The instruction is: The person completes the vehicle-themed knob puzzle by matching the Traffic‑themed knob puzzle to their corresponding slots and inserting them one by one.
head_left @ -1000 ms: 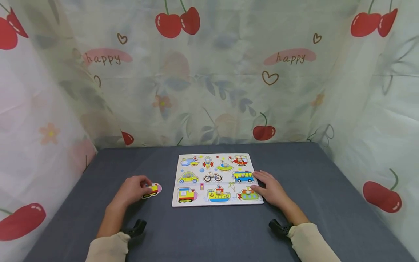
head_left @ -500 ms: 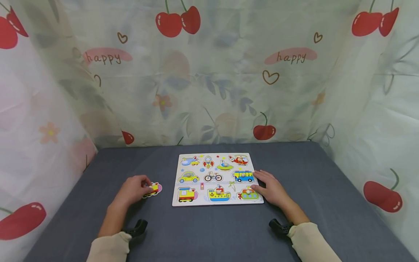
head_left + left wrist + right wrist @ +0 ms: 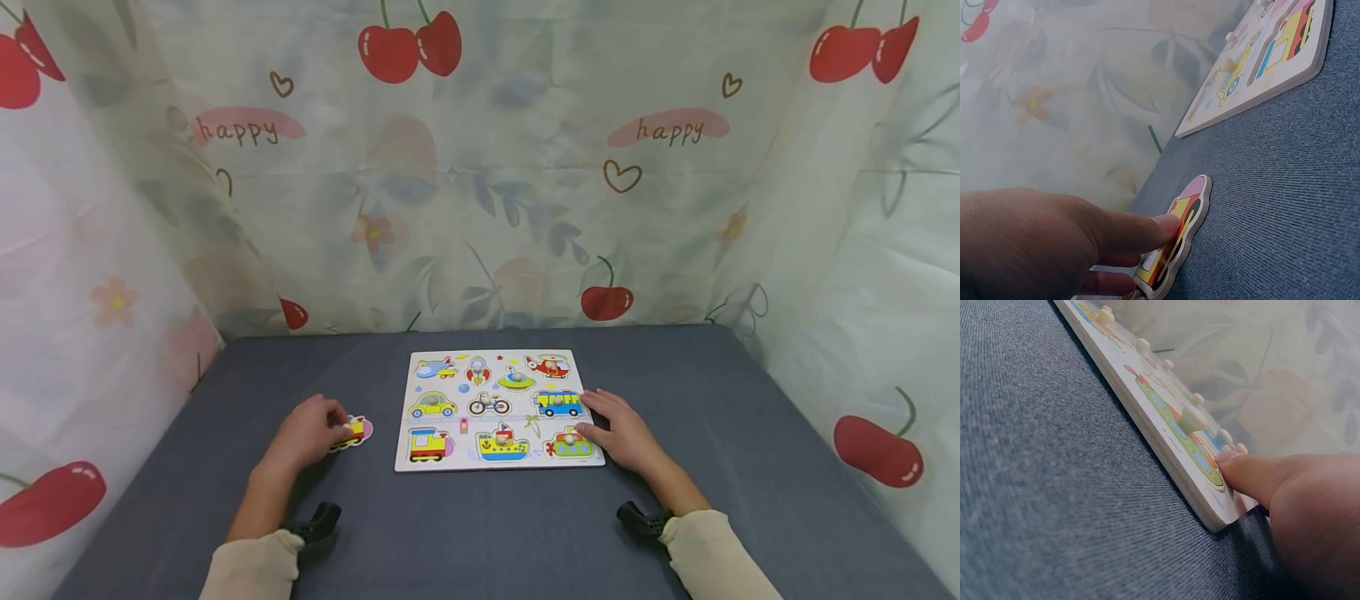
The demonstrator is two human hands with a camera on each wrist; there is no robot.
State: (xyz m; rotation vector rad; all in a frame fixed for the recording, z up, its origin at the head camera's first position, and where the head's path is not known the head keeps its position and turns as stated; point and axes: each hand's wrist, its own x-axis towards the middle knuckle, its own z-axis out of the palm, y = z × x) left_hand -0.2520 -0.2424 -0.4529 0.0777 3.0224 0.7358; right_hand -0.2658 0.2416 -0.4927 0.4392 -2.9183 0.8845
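Note:
A wooden puzzle board with knobbed vehicle pictures lies flat on the dark cloth. My left hand is left of it and apart from it, pinching a train puzzle piece. In the left wrist view the thumb lies on the face of the train puzzle piece, the other fingers are partly hidden behind it. A matching train picture shows at the board's lower left. My right hand rests on the board's right edge, its thumb beside the green submarine piece, fingers fairly straight.
Dark grey cloth covers the table. A cherry-printed curtain rises behind it and along both sides. Several knobs, such as the pale submarine knob, stick up from the board. Each wrist wears a black device.
My left hand and the train puzzle piece have shifted very slightly right and away from me. The right hand and the board stay in place.

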